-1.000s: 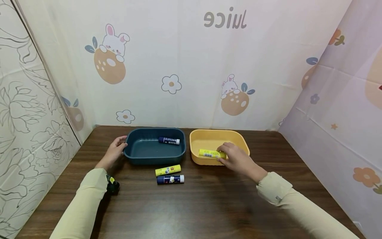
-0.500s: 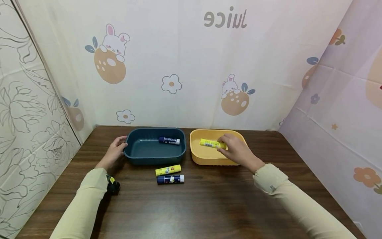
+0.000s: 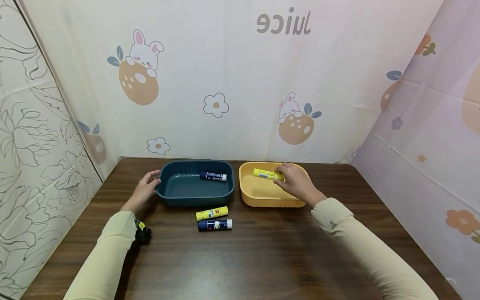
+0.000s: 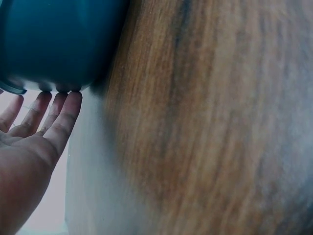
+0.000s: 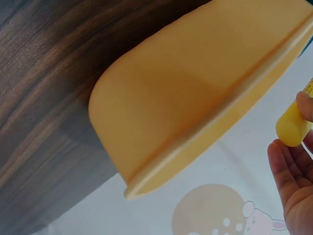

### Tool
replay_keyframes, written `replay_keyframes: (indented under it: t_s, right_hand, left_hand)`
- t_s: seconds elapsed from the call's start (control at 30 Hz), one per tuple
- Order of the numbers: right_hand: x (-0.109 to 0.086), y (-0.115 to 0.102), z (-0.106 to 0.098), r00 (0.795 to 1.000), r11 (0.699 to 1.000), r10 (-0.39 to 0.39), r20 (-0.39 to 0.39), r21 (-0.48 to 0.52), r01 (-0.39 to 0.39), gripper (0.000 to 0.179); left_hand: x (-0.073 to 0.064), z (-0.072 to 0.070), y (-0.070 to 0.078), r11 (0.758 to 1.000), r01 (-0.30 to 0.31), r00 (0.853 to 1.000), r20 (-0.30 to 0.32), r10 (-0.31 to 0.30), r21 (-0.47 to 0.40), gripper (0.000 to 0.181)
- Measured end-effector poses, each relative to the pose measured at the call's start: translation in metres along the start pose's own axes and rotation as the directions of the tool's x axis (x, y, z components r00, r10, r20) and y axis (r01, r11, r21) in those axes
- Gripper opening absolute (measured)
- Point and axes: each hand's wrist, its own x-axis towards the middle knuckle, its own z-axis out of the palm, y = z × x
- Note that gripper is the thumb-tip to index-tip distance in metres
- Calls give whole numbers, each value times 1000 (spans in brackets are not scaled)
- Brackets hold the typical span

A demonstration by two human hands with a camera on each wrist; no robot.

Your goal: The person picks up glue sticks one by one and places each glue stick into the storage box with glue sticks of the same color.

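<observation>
My right hand point(image 3: 295, 181) pinches the end of a yellow glue stick point(image 3: 265, 174) between thumb and fingers, over the yellow bin point(image 3: 273, 203). The right wrist view shows the rounded end of that glue stick point(image 5: 289, 128) above the bin's rim. At the far left, the fingertips of my left hand point(image 3: 142, 189) touch the end wall of the dark teal bin point(image 3: 195, 201); in the left wrist view the fingers point(image 4: 63, 122) are nearly straight against it. A navy glue stick point(image 3: 213, 176) with a white cap lies inside the teal bin.
In front of the teal bin, a yellow glue stick point(image 3: 211, 213) and a navy glue stick point(image 3: 215, 225) lie side by side on the wooden table point(image 3: 240, 262). A printed curtain point(image 3: 240, 75) stands behind the table. A black device point(image 3: 143, 233) is at my left wrist.
My right hand has carried the yellow glue stick from the yellow bin's front edge toward its back. My left hand has stayed at the teal bin.
</observation>
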Motion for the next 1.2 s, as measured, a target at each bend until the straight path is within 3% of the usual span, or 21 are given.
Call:
replay_keyframes:
  t_s: [0.7,0.87,1.03,1.2]
  right_hand:
    - [10,29,35,987,993,116,111,-16,-115,25]
    - [12,36,44,974,987,154,165,7,-158,21]
    - [14,40,51,946,970,222,238,45,-239,21]
    - [15,40,55,929,966,239,281,32,-258,24]
  left_hand:
    - [-3,-1,3,1000,13,1000,-8,-13,-12,51]
    - [-4,-1,2,1000,16,1000,-13,-17,-16,51]
    - [-2,-1,1,1000,8,1000,-12,-8,-19,51]
    - [0,0,1,1000,14,1000,-7,-14,-16,51]
